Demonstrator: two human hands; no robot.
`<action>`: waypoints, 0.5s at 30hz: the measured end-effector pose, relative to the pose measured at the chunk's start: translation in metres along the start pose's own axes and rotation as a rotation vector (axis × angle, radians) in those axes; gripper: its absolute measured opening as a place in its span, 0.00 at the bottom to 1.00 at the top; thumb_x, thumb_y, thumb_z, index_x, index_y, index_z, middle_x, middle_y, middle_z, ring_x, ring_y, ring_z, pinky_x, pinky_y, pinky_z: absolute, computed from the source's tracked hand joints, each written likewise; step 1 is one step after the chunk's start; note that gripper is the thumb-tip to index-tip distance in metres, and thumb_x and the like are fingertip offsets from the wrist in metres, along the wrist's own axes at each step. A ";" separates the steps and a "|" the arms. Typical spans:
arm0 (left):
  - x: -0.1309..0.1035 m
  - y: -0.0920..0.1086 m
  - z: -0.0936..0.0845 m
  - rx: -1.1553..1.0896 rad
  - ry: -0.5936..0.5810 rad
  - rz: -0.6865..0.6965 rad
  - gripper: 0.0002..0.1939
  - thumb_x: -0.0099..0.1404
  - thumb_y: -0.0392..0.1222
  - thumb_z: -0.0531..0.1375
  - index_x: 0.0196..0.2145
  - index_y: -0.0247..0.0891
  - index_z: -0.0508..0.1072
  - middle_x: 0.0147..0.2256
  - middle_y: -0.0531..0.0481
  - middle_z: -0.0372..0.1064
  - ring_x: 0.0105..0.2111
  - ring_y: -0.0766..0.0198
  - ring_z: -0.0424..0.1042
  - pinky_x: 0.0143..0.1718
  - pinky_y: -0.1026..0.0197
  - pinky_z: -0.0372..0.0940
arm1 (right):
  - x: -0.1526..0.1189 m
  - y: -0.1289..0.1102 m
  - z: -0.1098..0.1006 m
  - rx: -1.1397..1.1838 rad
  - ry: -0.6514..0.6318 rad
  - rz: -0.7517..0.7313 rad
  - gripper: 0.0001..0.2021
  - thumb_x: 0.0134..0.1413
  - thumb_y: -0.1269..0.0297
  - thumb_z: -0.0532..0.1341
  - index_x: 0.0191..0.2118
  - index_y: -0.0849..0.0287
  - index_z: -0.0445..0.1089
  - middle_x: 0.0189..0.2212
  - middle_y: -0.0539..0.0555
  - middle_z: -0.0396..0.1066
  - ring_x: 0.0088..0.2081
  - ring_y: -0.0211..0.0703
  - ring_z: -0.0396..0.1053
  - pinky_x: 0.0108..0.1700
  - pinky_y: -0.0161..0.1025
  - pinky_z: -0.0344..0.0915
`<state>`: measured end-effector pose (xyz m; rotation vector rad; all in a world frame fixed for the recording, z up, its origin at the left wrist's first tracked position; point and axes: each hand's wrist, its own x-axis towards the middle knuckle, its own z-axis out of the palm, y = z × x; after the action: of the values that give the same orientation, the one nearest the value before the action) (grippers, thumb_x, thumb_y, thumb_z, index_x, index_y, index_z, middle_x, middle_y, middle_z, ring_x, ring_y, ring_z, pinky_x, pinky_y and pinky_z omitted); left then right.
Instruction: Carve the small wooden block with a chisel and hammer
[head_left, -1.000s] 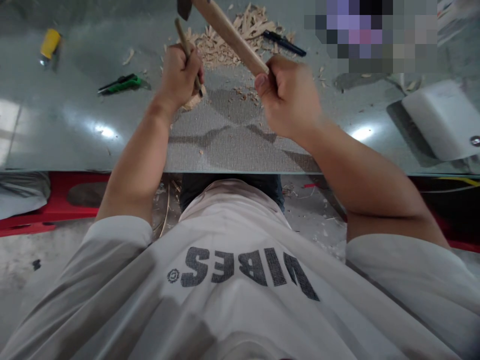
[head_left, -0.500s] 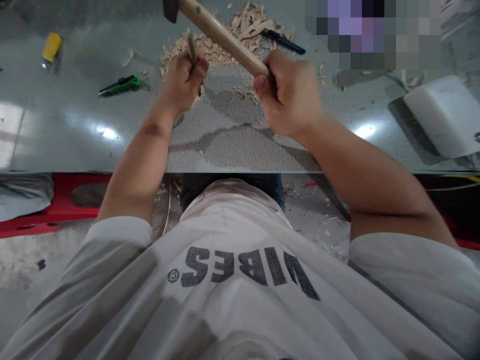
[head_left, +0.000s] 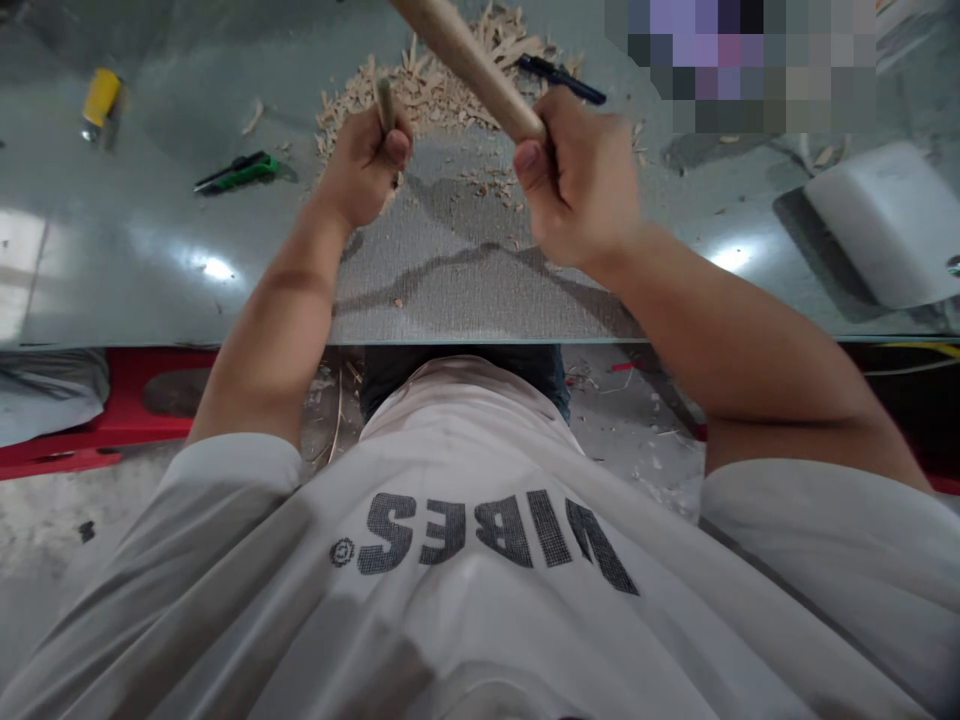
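Observation:
My right hand (head_left: 585, 185) is closed around the pale wooden handle of a hammer (head_left: 469, 65), raised above the table. The hammer's head is beyond the top edge of the view. My left hand (head_left: 367, 165) grips a thin upright rod (head_left: 385, 105), whose blunt upper end pokes out above the fingers. Most of that rod is hidden in the fist, so its kind is unclear. A heap of wood chips (head_left: 442, 95) lies just past both hands. Beside the heap, near my right hand, is a dark pen-like tool (head_left: 562, 78).
On the left of the glossy table (head_left: 135, 290) lie a green and black utility knife (head_left: 240, 173) and a yellow item with a metal end (head_left: 101, 103). At the right stands a white block-shaped object (head_left: 889, 225). A pixelated patch covers the top right.
The hammer has risen, and its head has passed out of the top of the view. My left hand and the rod have hardly moved.

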<state>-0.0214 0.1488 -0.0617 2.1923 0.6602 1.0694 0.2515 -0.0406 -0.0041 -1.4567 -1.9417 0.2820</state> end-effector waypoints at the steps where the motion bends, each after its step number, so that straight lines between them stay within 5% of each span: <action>1: 0.000 -0.001 -0.001 0.012 -0.008 -0.005 0.41 0.64 0.97 0.56 0.27 0.56 0.72 0.24 0.49 0.62 0.27 0.55 0.57 0.35 0.44 0.52 | 0.001 0.001 0.000 0.011 -0.005 0.005 0.17 0.80 0.44 0.47 0.42 0.51 0.54 0.36 0.59 0.68 0.36 0.52 0.60 0.44 0.44 0.48; 5: 0.000 -0.001 -0.002 0.039 -0.034 0.000 0.41 0.61 0.99 0.57 0.27 0.58 0.72 0.24 0.50 0.61 0.29 0.53 0.59 0.36 0.45 0.53 | 0.003 0.007 0.002 0.040 -0.009 0.024 0.17 0.79 0.48 0.48 0.38 0.51 0.51 0.32 0.56 0.62 0.33 0.48 0.53 0.42 0.44 0.46; 9: -0.002 0.007 -0.003 0.072 -0.034 -0.036 0.40 0.59 1.00 0.56 0.28 0.61 0.74 0.21 0.49 0.59 0.31 0.51 0.62 0.36 0.45 0.53 | 0.004 0.011 0.004 0.072 0.055 0.018 0.19 0.81 0.45 0.42 0.40 0.52 0.54 0.35 0.57 0.63 0.36 0.48 0.57 0.45 0.44 0.51; 15: -0.004 0.013 -0.003 0.103 -0.030 -0.080 0.37 0.59 0.97 0.57 0.26 0.62 0.72 0.18 0.48 0.57 0.31 0.44 0.69 0.35 0.42 0.54 | 0.003 0.013 0.002 0.031 -0.052 0.068 0.25 0.74 0.34 0.52 0.34 0.50 0.55 0.27 0.55 0.60 0.32 0.49 0.55 0.40 0.44 0.49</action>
<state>-0.0238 0.1382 -0.0529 2.2448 0.7991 0.9796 0.2592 -0.0326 -0.0115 -1.5102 -1.9225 0.3827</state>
